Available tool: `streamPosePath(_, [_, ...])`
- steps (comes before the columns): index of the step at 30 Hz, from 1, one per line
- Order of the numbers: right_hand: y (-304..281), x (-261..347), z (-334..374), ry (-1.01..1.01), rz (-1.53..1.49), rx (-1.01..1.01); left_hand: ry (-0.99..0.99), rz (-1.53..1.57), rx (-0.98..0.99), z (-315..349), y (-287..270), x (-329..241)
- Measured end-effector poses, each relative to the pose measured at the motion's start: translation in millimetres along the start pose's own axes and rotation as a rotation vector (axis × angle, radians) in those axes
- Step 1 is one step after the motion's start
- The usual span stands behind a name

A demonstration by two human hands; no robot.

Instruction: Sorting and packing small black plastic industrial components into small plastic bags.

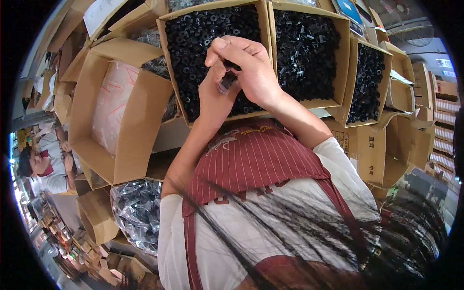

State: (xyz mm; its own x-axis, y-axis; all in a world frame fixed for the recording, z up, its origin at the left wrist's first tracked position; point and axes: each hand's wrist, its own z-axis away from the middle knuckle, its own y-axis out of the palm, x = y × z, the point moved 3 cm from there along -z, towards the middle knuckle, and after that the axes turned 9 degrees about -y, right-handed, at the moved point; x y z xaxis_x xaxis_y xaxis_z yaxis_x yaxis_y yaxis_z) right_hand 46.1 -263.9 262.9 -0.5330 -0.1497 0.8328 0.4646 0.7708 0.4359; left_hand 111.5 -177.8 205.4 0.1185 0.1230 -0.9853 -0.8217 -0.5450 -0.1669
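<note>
My left hand (216, 92) and my right hand (254, 72) meet above an open cardboard box (268, 53) of small black ring-shaped parts (193, 43). Between them is a small clear plastic bag (226, 83) with something dark in it. The fingers of both hands are curled closed around its top, and my right hand partly covers it. Just right of this stands a second box (344, 63), filled with small black pieces (304, 53) that have shiny bits among them.
Farther right is a narrower box of black ring parts (367, 82). On the left, a tilted carton (128, 121) holds a whitish plastic sheet (113, 104). Below that carton lies a clear bag of dark parts (137, 212). Another person (50, 159) works at the far left.
</note>
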Motion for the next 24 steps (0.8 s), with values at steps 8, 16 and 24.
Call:
streamPosePath(8, [-5.6, 8.2, 4.3, -0.041, -0.042, -0.051, 0.066, -0.150, 0.028, -6.1, 4.3, -12.0])
streamPosePath(16, [-134.7, 52.4, 49.5, -0.149, 1.006, -0.409, 0.105, 0.077, 0.003, -0.9, -16.0, 0.1])
streamPosePath(24, [-211.6, -5.6, 141.5, 0.420, 1.668, -0.220, 0.026, 0.107, 0.096, 7.8, 14.5, -7.4])
